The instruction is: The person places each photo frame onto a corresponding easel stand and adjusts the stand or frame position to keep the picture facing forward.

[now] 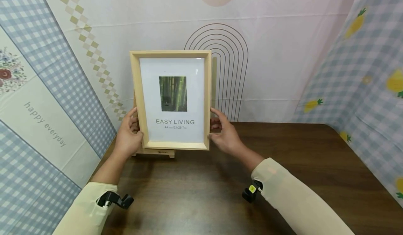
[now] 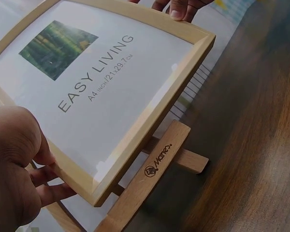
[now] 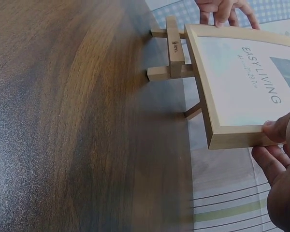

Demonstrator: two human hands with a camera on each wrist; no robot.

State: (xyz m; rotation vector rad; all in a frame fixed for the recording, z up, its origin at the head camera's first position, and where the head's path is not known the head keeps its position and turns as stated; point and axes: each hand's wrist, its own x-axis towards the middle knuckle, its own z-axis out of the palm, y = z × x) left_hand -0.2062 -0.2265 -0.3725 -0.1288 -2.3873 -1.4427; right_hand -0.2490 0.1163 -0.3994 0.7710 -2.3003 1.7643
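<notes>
Both hands hold a pale wooden picture frame [image 1: 206,98] upright, its front with a bamboo picture and "EASY LIVING" facing the head camera. The left hand [image 1: 128,139] grips its lower left side, thumb in front and fingers behind. At the lower right side, the right hand [image 1: 227,136] pinches the edge the same way. A small wooden easel [image 1: 157,152] stands behind and below the frame, mostly hidden in the head view. In the left wrist view the easel's ledge [image 2: 157,164] shows below the frame's bottom edge; the right wrist view shows the easel's ledge [image 3: 175,48] and legs too.
The dark wooden table [image 1: 195,193] extends in front and to the right. A white patterned cloth [image 1: 267,70] hangs behind it. Blue checked cloths hang at the left [image 1: 63,53] and at the right [image 1: 371,105].
</notes>
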